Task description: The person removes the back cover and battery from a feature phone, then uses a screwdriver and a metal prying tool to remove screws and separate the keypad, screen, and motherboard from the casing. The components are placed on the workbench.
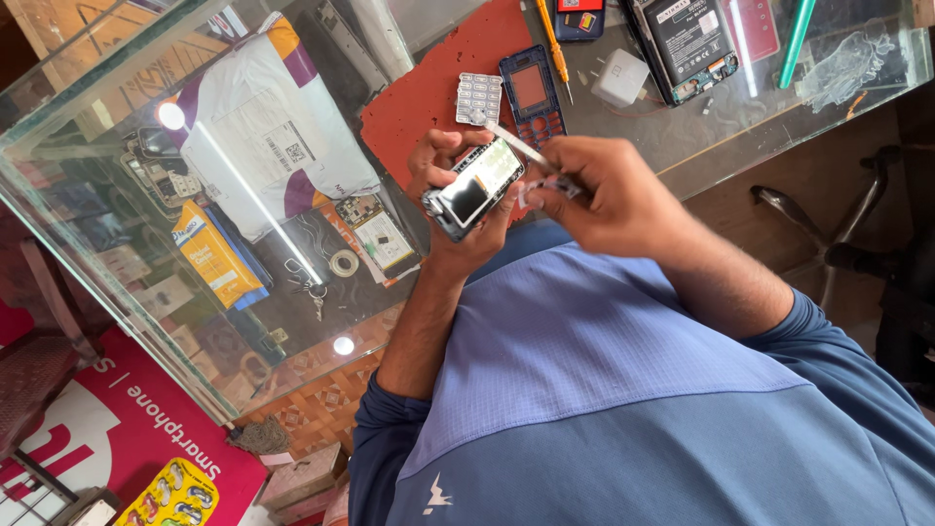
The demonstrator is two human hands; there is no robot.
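Resting across left fingers [440, 161]: phone body [474, 186]

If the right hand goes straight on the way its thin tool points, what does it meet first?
Probably the grey keypad on the red mat. The right hand aims its thin tool up-left past the phone body in the left hand; depth is unclear.

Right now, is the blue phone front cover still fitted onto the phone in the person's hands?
No, the blue front cover lies on the red mat, apart from the phone.
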